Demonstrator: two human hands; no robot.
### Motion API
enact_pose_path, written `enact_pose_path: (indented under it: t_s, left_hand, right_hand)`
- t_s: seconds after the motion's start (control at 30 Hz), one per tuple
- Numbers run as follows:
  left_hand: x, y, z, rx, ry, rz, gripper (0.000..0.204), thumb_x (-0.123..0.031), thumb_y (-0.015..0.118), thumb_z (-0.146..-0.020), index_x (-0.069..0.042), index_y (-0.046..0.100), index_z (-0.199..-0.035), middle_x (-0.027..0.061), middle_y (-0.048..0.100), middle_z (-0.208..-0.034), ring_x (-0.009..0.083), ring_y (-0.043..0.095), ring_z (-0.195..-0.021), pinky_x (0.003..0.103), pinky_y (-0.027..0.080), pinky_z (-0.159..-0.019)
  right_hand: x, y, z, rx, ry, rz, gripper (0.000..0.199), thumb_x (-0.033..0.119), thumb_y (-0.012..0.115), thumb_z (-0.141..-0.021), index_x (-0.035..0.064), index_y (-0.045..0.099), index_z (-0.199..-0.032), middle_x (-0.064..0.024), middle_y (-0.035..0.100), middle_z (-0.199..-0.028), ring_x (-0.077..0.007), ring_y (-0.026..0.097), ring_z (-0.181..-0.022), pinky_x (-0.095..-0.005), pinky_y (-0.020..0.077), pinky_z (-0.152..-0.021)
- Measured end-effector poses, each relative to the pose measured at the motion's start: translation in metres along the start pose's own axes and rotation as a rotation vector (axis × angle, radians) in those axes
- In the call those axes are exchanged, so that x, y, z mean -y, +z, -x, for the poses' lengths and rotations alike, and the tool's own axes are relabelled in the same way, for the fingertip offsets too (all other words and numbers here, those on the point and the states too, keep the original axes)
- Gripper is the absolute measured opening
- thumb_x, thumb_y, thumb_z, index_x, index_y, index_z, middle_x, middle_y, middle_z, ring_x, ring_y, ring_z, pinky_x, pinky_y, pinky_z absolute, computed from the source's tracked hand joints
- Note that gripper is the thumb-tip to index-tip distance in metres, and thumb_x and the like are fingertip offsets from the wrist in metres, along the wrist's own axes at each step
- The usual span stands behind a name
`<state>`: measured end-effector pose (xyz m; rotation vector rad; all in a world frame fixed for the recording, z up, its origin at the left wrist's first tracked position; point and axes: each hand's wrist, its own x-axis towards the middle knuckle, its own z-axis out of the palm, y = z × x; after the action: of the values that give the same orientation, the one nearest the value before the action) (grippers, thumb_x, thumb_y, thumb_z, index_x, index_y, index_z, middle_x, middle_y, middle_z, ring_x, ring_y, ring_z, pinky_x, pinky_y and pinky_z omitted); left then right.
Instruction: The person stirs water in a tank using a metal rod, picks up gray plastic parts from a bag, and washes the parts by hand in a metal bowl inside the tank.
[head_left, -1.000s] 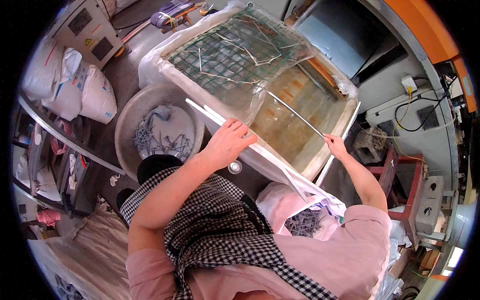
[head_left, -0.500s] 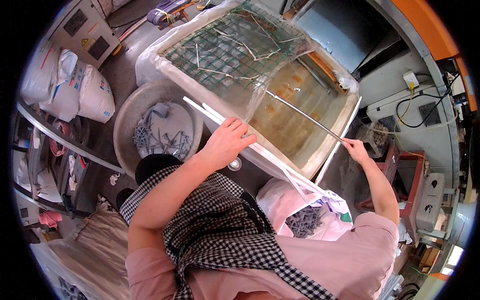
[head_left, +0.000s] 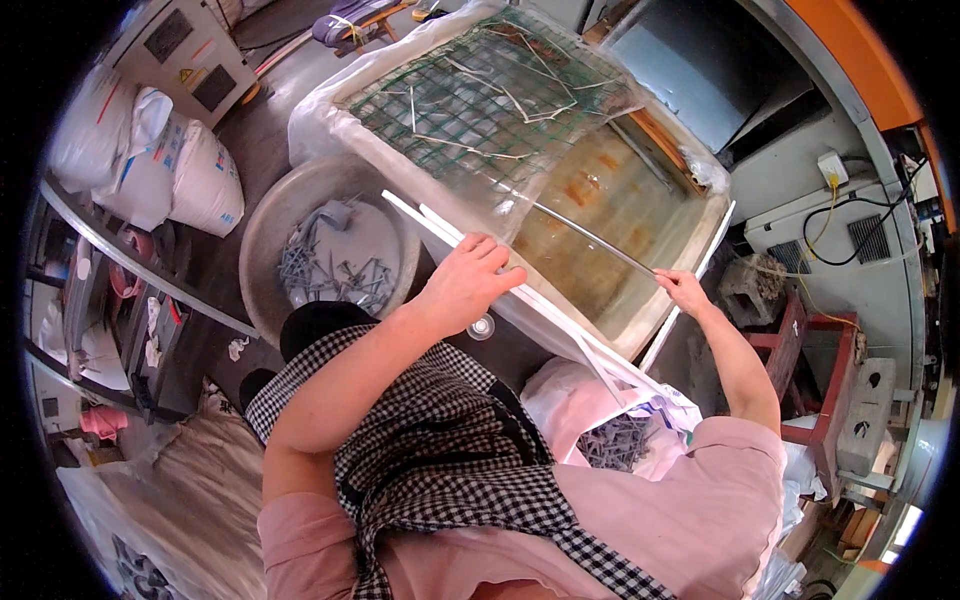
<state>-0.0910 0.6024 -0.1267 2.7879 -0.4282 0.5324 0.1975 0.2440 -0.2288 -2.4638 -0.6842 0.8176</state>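
Two hands busy: my right hand grips the thin metal rod over the tub (liquid inside), left hand flat on white strips; rod not yet dipped, I judge

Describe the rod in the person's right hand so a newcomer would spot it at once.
Start at the big plastic-lined tank of brownish liquid. A thin grey metal rod slants across it from the green wire mesh down to the right hand. Unlike the white strips along the near rim, it is dark, single and held.
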Motion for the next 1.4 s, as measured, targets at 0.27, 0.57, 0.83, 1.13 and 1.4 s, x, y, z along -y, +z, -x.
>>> enact_pose_path:
  t_s: [0.27,0.57,0.83,1.13,1.4]
  left_hand:
    - [-0.001,-0.002,0.004,0.013,-0.014,-0.002,0.021,-0.008,0.057,-0.067,-0.011,0.054,-0.088,0.0067,0.048,-0.082,0.0245,0.05,-0.089,0.037,0.038,-0.089]
    - [0.002,0.002,0.002,-0.032,0.001,0.008,0.019,-0.009,0.055,-0.069,-0.012,0.055,-0.087,0.006,0.048,-0.081,0.0237,0.05,-0.089,0.035,0.038,-0.088]
    - [0.002,-0.001,0.006,-0.013,-0.028,0.01,0.019,-0.007,0.055,-0.068,-0.011,0.055,-0.087,0.0066,0.049,-0.081,0.0246,0.051,-0.089,0.036,0.038,-0.09]
    - [0.002,0.003,0.0,-0.019,-0.016,0.015,0.02,-0.007,0.056,-0.068,-0.011,0.056,-0.088,0.0062,0.049,-0.08,0.0235,0.052,-0.088,0.036,0.038,-0.091]
    - [0.002,0.002,0.002,-0.011,-0.014,0.002,0.02,-0.009,0.055,-0.068,-0.011,0.055,-0.088,0.0059,0.048,-0.081,0.0238,0.05,-0.09,0.036,0.038,-0.088]
  right_hand:
    - [0.004,-0.059,0.039,0.03,0.051,0.202,0.031,0.024,0.06,-0.084,0.0042,0.062,-0.107,-0.0143,0.065,-0.081,-0.0147,0.056,-0.071,-0.0288,0.0456,-0.07]
    - [0.015,0.017,-0.018,0.011,-0.043,-0.051,0.029,0.025,0.06,-0.084,0.0059,0.064,-0.107,-0.0026,0.056,-0.063,-0.0095,0.047,-0.058,-0.0261,0.0414,-0.056]
    - [0.022,0.015,-0.038,-0.026,-0.143,-0.015,0.031,0.026,0.059,-0.085,0.0039,0.063,-0.108,-0.0012,0.055,-0.064,-0.0098,0.047,-0.058,-0.0267,0.0416,-0.057]
    - [-0.004,0.006,-0.023,0.058,0.053,-0.183,0.033,0.027,0.061,-0.085,0.0037,0.063,-0.109,0.0004,0.05,-0.057,-0.0072,0.043,-0.05,-0.0235,0.0357,-0.047]
    - [0.03,0.046,-0.053,0.035,-0.072,-0.182,0.033,0.027,0.061,-0.085,0.0058,0.063,-0.11,0.0014,0.05,-0.058,-0.0068,0.044,-0.051,-0.0238,0.0361,-0.047]
